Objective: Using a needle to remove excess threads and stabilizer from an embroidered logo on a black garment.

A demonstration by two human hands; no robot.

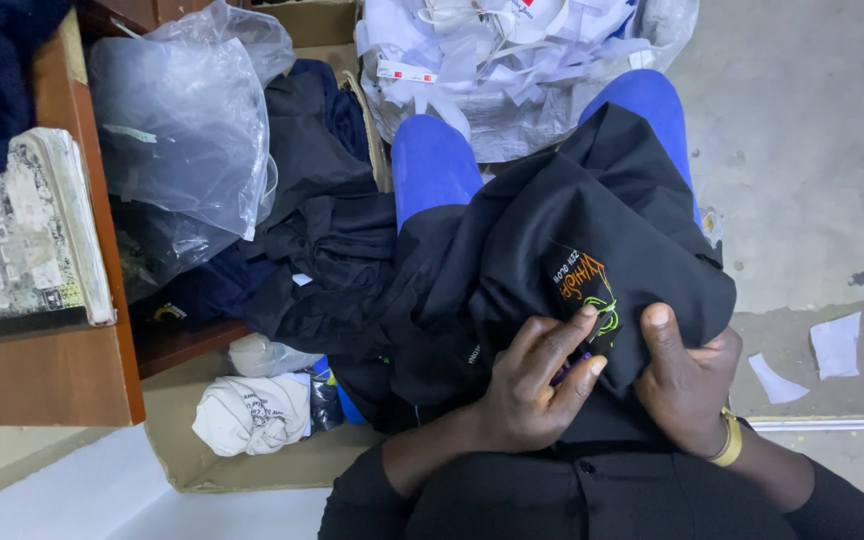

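Observation:
A black garment (552, 215) with an embroidered orange and green emblem (584, 285) lies over my lap and blue trousers (432, 160). My left hand (537, 380) presses on the cloth just below the emblem, fingers bent, with a small purple object partly showing under them. My right hand (687, 380), with a yellow band at the wrist, grips the fabric on the emblem's right, thumb on top.
More dark clothes (322, 250) are piled to my left beside a clear plastic bag (182, 130). A wooden shelf (102, 340) holds a worn book (22, 230). A cardboard box (192, 450) holds white cloth. A sack of paper scraps (512, 60) stands ahead. Paper bits (832, 345) lie on the concrete floor.

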